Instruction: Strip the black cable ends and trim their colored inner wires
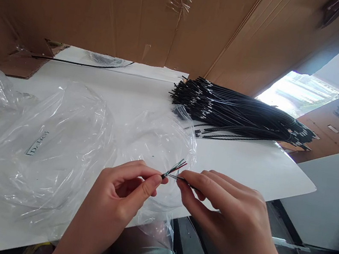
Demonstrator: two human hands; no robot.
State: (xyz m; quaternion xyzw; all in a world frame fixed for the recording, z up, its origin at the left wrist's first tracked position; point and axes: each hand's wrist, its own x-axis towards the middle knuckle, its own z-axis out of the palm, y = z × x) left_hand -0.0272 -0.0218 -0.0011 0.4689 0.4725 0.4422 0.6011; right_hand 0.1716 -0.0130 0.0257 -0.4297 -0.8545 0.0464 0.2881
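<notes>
Near the table's front edge, my left hand (pixel 126 193) pinches the end of a black cable between thumb and forefinger. Several thin coloured wires (pixel 176 167), red and green among them, fan out of that cable end up to the right. My right hand (pixel 222 201) is closed on a slim dark pointed tool (pixel 186 183), which looks like tweezers. Its tip touches or lies very near the base of the wires. The rest of the cable is hidden by my left hand.
Clear plastic bags (pixel 65 148) cover the left and middle of the white table (pixel 242 161). A large bundle of black cables (pixel 240 110) lies at the back right. Cardboard (pixel 120 10) stands behind, and a single black cable (pixel 79 63) lies at the back left.
</notes>
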